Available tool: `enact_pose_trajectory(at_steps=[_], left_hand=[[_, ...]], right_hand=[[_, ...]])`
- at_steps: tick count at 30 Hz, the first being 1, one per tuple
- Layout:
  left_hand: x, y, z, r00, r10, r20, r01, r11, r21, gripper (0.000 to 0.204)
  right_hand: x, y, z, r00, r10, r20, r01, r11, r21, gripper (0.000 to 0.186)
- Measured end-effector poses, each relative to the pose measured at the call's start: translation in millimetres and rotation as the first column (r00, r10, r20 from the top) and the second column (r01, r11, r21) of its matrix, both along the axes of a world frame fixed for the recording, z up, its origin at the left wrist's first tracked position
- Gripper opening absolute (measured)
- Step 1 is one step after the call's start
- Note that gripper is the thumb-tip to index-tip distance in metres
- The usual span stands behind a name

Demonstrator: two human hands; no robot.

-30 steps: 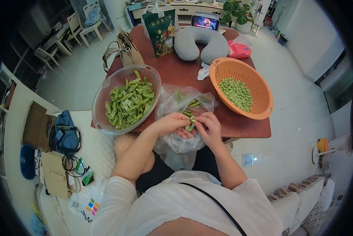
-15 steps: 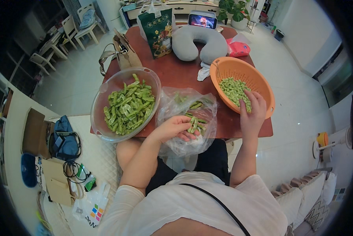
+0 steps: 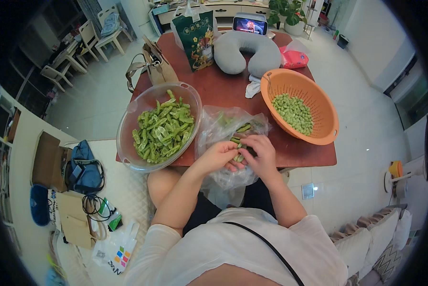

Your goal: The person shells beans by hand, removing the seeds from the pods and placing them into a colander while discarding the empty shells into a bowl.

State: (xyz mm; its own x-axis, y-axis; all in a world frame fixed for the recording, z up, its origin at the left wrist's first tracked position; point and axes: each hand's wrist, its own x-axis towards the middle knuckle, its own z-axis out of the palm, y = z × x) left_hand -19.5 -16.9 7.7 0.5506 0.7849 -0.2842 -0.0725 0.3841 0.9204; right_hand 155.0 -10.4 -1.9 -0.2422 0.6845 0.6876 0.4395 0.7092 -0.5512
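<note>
My left hand and my right hand meet over a clear plastic bag at the table's near edge. Between them is a green bean pod, mostly covered by the fingers, both hands closed on it. More pods show in the bag just beyond. To the left, a clear plastic basin carries a heap of opened green pods. An orange colander at the right holds loose shelled beans.
On the red-brown table stand a beige handbag, a green shopping bag, a grey neck pillow, a propped phone and a pink tissue pack. A blue bag lies on the seat at left.
My right hand has left the beans in the colander and moved left to join my left hand at the pod. The whole view has shifted slightly.
</note>
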Motion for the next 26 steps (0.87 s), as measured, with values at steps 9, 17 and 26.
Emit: enact_pose_trajectory(at_steps=[9,17,26], left_hand=[[4.4,-1.2,-4.7,0.998,0.049,-0.039,-0.047,0.997,0.055,0.019],[6.9,-1.8,-8.7,0.997,0.054,-0.062,-0.047,0.992,0.119,0.02],[8.1,-3.3,-6.2,0.991,0.091,-0.102,-0.079,0.991,0.112,0.023]], right_hand=[[5.5,8.2,-9.3,0.995,0.09,-0.03,-0.094,0.983,-0.16,0.02],[7.2,8.5,-2.0,0.984,0.158,-0.078,-0.175,0.932,-0.317,0.017],[2.8,4.0,-5.1,0.995,0.096,0.026,-0.092,0.989,-0.113,0.017]])
